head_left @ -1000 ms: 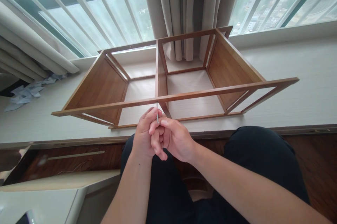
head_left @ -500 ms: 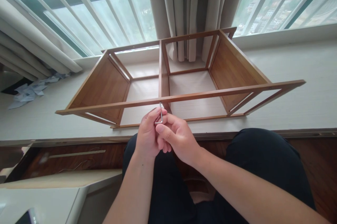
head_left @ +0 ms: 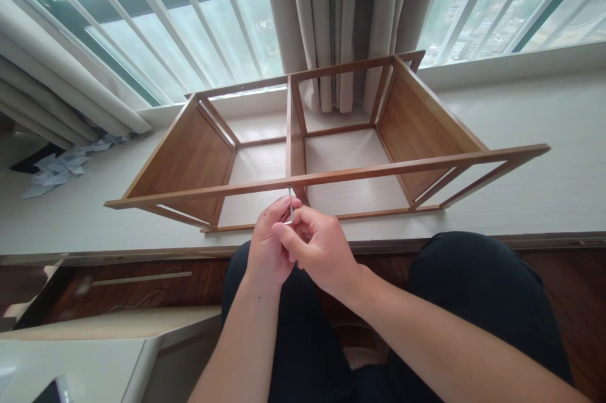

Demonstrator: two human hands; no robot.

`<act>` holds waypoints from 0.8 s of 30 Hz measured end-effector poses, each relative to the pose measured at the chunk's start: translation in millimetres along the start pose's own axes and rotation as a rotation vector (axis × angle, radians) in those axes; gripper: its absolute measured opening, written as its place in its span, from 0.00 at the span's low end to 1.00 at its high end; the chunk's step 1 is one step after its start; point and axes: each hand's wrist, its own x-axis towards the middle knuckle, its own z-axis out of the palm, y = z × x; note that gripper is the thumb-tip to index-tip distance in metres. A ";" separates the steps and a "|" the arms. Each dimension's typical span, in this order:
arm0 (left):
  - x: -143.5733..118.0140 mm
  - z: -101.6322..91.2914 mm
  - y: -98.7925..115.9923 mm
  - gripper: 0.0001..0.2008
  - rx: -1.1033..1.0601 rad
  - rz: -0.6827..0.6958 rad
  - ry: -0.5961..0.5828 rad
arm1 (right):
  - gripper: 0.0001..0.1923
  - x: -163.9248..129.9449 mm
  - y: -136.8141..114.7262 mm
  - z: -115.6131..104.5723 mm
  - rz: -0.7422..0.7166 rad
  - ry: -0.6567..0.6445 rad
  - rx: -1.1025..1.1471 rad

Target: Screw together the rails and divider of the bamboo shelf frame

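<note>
- Just below the front rail [head_left: 379, 169] of the wooden shelf frame [head_left: 189, 156], both hands meet close together, above the person's lap in dark trousers [head_left: 473, 289].
- The left hand [head_left: 267, 251] is curled, its fingers bent inward, and it pinches the lower part of a small metal hex key [head_left: 290, 208] with thumb and forefinger.
- The right hand [head_left: 322, 251] lies against the left one, touching it; its fingers are also closed around the same hex key, so both hands hold this one tool.
- The hex key stands nearly upright, and its upper end reaches the underside of the front rail, near the place where the middle divider [head_left: 294, 150] joins the rail. I cannot tell whether the tip sits in a screw.
- The shelf frame lies on its side on a pale window ledge [head_left: 544, 112], open toward the camera, with a solid wooden panel at the left end and another panel [head_left: 411, 119] at the right end.
- Behind the frame hangs a grey curtain [head_left: 341, 11], and behind that is a window with white bars [head_left: 189, 11].
- At the far left of the ledge lies some crumpled pale paper [head_left: 57, 169], well apart from the hands.
- At the bottom left, a white worktop [head_left: 71, 359] shows in part, with a dark wooden surface [head_left: 118, 283] beyond it.
</note>
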 end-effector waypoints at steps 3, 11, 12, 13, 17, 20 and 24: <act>1.3 0.8 0.6 0.09 0.005 0.036 -0.002 | 0.18 1.8 -1.9 -0.2 -0.053 0.032 -0.089; 3.8 5.8 1.1 0.08 -0.109 0.026 0.045 | 0.19 5.8 -5.6 -6.0 -0.198 0.083 -0.392; 4.2 5.9 1.3 0.08 -0.121 0.024 0.039 | 0.18 6.3 -5.1 -7.3 -0.220 0.090 -0.434; 4.5 5.9 1.6 0.08 -0.129 0.022 0.025 | 0.18 6.6 -4.4 -8.6 -0.246 0.099 -0.478; 4.9 6.2 3.0 0.08 -0.126 0.006 -0.040 | 0.17 7.9 -0.6 -12.2 -0.374 0.143 -0.669; 4.0 6.9 3.3 0.09 -0.105 0.002 -0.069 | 0.19 8.8 1.1 -12.8 -0.455 0.172 -0.775; 3.2 7.0 3.2 0.10 -0.073 0.019 -0.065 | 0.22 9.5 1.1 -12.4 -0.489 0.194 -0.842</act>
